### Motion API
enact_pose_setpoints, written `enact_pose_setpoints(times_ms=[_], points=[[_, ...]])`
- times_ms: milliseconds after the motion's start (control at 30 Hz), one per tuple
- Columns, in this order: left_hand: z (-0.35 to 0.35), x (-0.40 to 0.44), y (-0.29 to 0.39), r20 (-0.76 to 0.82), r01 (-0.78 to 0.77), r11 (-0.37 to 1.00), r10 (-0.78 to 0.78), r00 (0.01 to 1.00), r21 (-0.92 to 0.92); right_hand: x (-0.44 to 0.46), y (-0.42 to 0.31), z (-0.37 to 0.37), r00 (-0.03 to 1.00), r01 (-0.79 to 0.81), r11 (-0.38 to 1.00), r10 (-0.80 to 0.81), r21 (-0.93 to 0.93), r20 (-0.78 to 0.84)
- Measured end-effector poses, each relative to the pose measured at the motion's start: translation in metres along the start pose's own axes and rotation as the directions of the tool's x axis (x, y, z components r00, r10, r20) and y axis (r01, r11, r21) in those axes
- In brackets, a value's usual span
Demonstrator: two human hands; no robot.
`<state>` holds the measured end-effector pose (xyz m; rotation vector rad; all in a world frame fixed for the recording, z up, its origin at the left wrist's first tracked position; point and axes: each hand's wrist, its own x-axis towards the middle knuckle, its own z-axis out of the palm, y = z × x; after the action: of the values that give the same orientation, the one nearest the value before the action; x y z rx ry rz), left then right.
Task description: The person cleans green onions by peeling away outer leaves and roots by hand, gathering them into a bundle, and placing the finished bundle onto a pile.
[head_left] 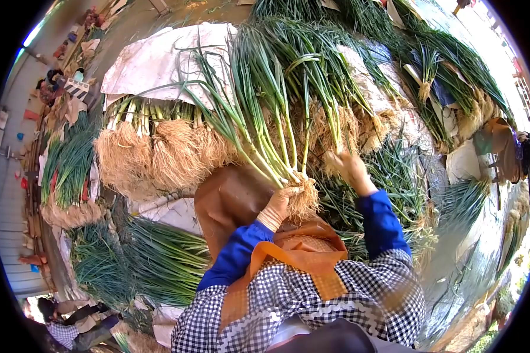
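Observation:
My left hand (278, 208) is wrapped round the root end of a bunch of green onions (278, 154), whose pale roots (304, 199) hang past my fingers. The long green leaves of this bunch fan out away from me. To the right, my right hand (347, 167) has its fingers bent together at the roots of another stalk bundle (334, 123); what lies between the fingertips is too small to make out. Root bundles (179, 147) lie at the left, their leaves under a white sheet (165, 65).
Loose green onions (394, 182) lie right of my lap. More piles are at the lower left (165, 259), far left (70, 170) and upper right (453, 76). A person (76, 323) is at the lower left edge. A brown apron (229, 197) covers my knees.

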<state>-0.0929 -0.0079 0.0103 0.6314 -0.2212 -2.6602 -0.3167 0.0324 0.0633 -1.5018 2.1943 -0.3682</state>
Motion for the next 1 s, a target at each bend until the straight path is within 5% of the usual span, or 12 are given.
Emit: enact_pose_setpoints(times_ms=[33, 100, 167, 300, 367, 433, 567, 600, 633, 667, 833, 1000], points=[[0.0, 0.0, -0.002, -0.025, -0.033, 0.999, 0.033, 0.999, 0.0, 0.021, -0.014, 0.005, 0.968, 0.199, 0.879, -0.107, 0.433, -0.227], [-0.007, 0.002, -0.005, -0.071, -0.077, 0.996, 0.08, 0.994, 0.043, 0.064, -0.04, 0.02, 0.929, 0.327, 0.805, -0.177, 0.495, -0.326], [-0.018, 0.007, -0.009, -0.108, -0.215, 0.958, 0.237, 0.965, 0.188, 0.099, -0.046, 0.042, 0.84, 0.276, 0.956, -0.289, -0.096, -0.459], [-0.022, 0.012, -0.01, -0.199, -0.164, 0.978, 0.187, 0.962, 0.129, 0.058, -0.03, 0.063, 0.932, 0.128, 0.978, -0.063, 0.162, -0.356], [-0.017, 0.008, -0.008, -0.221, -0.082, 0.993, 0.098, 0.97, 0.084, -0.028, -0.058, 0.01, 0.938, 0.342, 0.629, -0.273, 0.698, -0.214], [-0.029, 0.013, -0.012, -0.113, -0.144, 0.979, 0.161, 0.981, 0.142, -0.076, -0.037, -0.014, 0.973, -0.153, 0.519, -0.071, 0.841, 0.221], [-0.025, 0.012, -0.011, -0.149, -0.127, 0.992, 0.13, 0.98, 0.028, -0.116, 0.061, -0.052, 0.963, -0.268, 0.63, 0.202, 0.729, 0.179], [-0.026, 0.014, -0.011, -0.136, -0.107, 0.994, 0.108, 0.985, 0.021, -0.11, 0.102, -0.037, 0.934, -0.318, 0.942, 0.294, 0.103, 0.203], [-0.027, 0.016, -0.011, -0.124, -0.091, 0.996, 0.092, 0.988, 0.012, -0.098, 0.132, -0.021, 0.911, -0.224, 0.786, 0.379, -0.576, 0.162], [-0.025, 0.014, -0.012, -0.087, -0.14, 0.988, 0.145, 0.986, 0.062, -0.092, 0.104, -0.029, 0.833, -0.325, 0.666, 0.538, -0.672, 0.13], [-0.018, 0.011, -0.012, -0.14, -0.198, 0.959, 0.228, 0.963, 0.204, -0.019, -0.031, 0.02, 0.926, 0.305, 0.934, -0.245, 0.188, -0.285], [-0.027, 0.011, -0.011, -0.194, -0.198, 0.901, 0.289, 0.938, 0.385, 0.002, -0.072, 0.039, 0.901, 0.403, 0.809, -0.433, -0.427, 0.029]])
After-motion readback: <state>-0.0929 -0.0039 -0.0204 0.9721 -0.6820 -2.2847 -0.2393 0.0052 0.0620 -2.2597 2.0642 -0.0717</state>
